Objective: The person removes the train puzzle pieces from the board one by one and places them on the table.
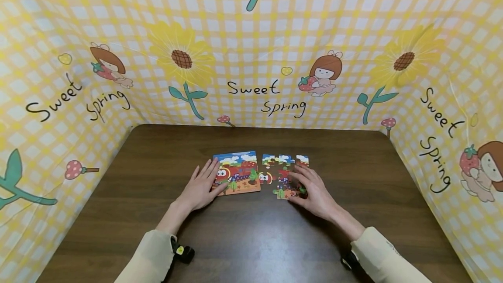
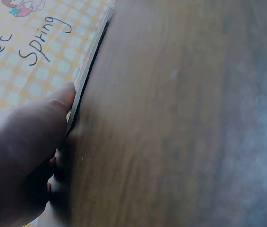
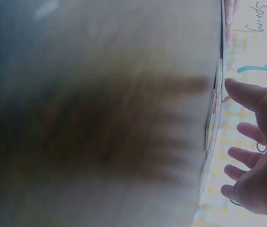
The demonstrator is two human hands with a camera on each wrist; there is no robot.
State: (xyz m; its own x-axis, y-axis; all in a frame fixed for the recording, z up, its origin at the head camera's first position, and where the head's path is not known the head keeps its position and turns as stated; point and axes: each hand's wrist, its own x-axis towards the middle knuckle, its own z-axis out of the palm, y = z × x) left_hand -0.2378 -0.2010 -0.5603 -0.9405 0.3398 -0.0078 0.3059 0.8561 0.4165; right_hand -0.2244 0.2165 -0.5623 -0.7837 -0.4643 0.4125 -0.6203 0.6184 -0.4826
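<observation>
In the head view my left hand [image 1: 199,188] rests, fingers extended, on the left side of a flat puzzle board [image 1: 245,173] printed with a red cartoon train. The left wrist view shows its thumb at the edge of that board [image 2: 87,75]. Jigsaw pieces lie just right of the board: a face piece [image 1: 265,178], a sky piece [image 1: 269,159], another sky piece [image 1: 302,159] and joined lower pieces [image 1: 283,192]. My right hand [image 1: 316,191] spreads over the right-hand pieces, partly hiding them. In the right wrist view its fingers extend, apart, close to the pieces' edges [image 3: 211,120].
A dark brown wooden table [image 1: 251,239] carries everything. Yellow checked cloth [image 1: 251,47] with printed flowers and lettering stands as walls at its back and both sides. A black wrist strap device [image 1: 184,253] sits at the left sleeve.
</observation>
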